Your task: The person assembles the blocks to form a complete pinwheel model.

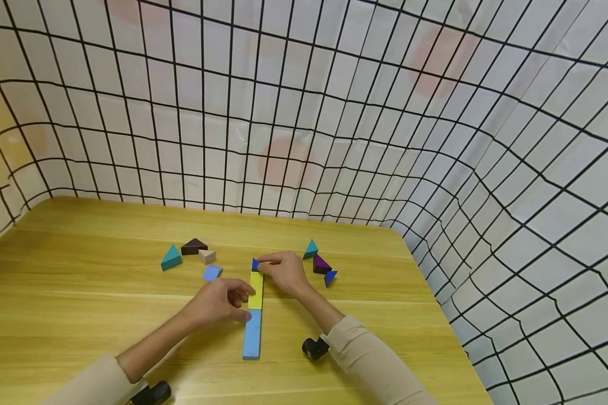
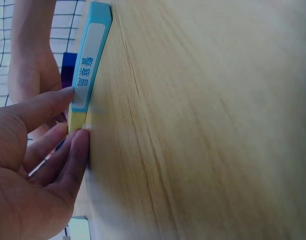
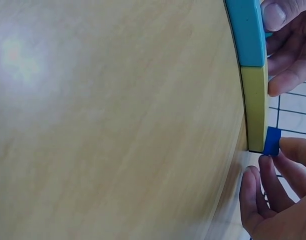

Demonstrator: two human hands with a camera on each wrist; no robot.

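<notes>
A light blue bar (image 1: 251, 337) and a yellow block (image 1: 255, 291) lie end to end on the wooden table, forming one narrow strip. The bar's side carries a white label with printed characters in the left wrist view. At the strip's far end sits a small dark blue triangular block (image 1: 255, 265), which my right hand (image 1: 287, 274) pinches between thumb and fingertips; the right wrist view shows this dark blue block (image 3: 272, 141) against the yellow one's end. My left hand (image 1: 214, 305) touches the strip's left side, thumb at the light blue bar, fingertips along the yellow block.
Left of the strip lie a teal triangle (image 1: 171, 258), a dark brown triangle (image 1: 195, 246), a beige triangle (image 1: 207, 256) and a pale blue block (image 1: 212, 273). To the right are teal (image 1: 311, 249), purple (image 1: 321, 264) and blue (image 1: 330, 278) pieces. A black-gridded white sheet (image 1: 284, 112) surrounds the table.
</notes>
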